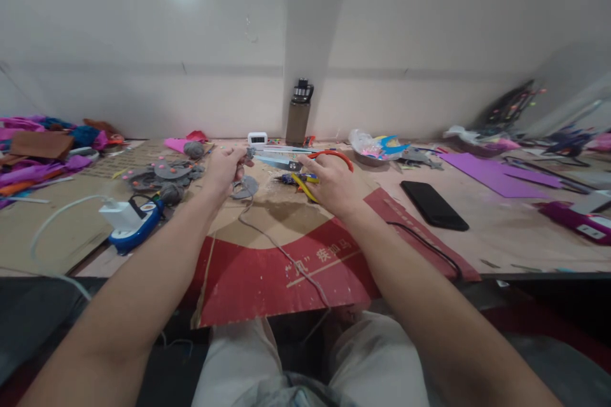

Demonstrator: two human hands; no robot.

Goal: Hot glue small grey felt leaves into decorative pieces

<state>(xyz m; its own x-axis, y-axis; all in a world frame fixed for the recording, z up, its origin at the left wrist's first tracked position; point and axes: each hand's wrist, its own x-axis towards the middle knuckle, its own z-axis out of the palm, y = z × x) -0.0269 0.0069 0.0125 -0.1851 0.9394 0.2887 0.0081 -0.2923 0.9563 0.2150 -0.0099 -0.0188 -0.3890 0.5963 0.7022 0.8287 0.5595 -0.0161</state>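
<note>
My left hand is closed in a pinch on a small grey piece. My right hand grips orange-handled scissors. Their blades point left, with the tips close to the grey piece; I cannot make out whether they touch it. Under the hands, on the cardboard, lie pliers with yellow handles, partly hidden by my right hand. A round grey scrap rests just below my left fingers. From there a thin grey cord runs down over the red cardboard toward the table's front edge.
To the left stand a blue power strip with a white plug, grey felt pieces and colourful scraps. A bottle stands at the wall. On the right are a plastic-lined bowl, a phone and purple sheets.
</note>
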